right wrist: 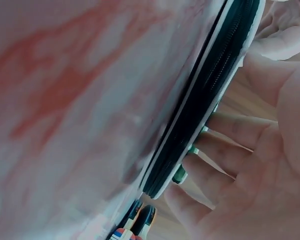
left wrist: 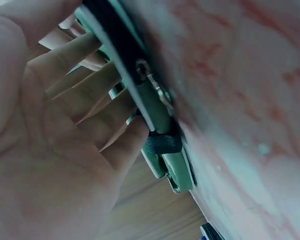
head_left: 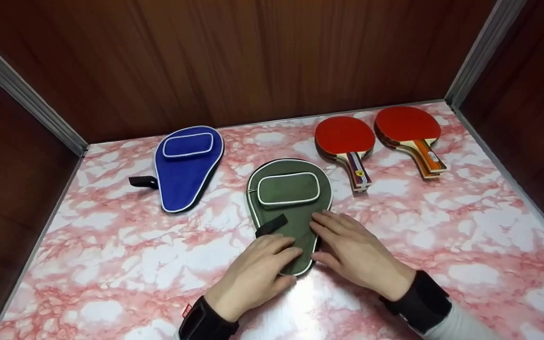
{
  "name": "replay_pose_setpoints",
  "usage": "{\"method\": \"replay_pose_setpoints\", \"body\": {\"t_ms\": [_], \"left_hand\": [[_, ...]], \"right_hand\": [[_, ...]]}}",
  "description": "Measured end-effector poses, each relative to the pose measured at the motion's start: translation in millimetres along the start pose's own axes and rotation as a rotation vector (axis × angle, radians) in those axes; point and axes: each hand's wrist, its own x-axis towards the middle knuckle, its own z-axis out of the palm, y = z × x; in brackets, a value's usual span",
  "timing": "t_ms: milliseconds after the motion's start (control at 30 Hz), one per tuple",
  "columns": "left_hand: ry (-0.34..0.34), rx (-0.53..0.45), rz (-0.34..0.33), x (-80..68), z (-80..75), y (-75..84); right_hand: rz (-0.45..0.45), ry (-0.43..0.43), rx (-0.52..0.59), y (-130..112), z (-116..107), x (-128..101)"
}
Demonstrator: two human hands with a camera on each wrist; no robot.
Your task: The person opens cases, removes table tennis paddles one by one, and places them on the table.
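A green table tennis paddle case (head_left: 300, 222) lies flat, its narrow end toward me. It has white piping, a raised front pocket (head_left: 289, 189) and a black strap (head_left: 272, 225) on its left side. My left hand (head_left: 258, 269) rests on the lower left of the case, fingers over its top. Along the lower right edge, my right hand (head_left: 357, 250) touches the case with extended fingers. In the left wrist view a metal zipper pull (left wrist: 160, 92) hangs at the case's side. The right wrist view shows the zipper (right wrist: 222, 60) running closed along the other side.
A blue paddle case (head_left: 182, 174) with a dark strap lies at the back left. At the back right are two stacks of red paddles, one stack (head_left: 345, 136) left of the other (head_left: 406, 123). Brown panels (head_left: 253, 61) surround the pink marbled table (head_left: 125, 283).
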Motion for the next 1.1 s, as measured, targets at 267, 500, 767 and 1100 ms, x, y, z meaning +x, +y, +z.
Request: {"method": "replay_pose_setpoints", "body": {"t_ms": [267,500,767,1100], "left_hand": [[-0.007,0.076,-0.015,8.6,-1.5,-1.8],[0.001,0.12,-0.056,24.0,1.5,-10.8],[-0.035,0.147,-0.133,45.7,5.1,-27.4],[-0.05,0.129,-0.194,71.7,2.7,-46.0]], "right_hand": [[-0.006,-0.061,-0.002,4.9,-3.5,13.4],[-0.013,-0.118,0.009,20.2,-7.8,40.2],[-0.024,-0.123,-0.01,38.2,-6.7,72.3],[0.062,-0.046,-0.027,35.5,-6.2,70.0]]}}
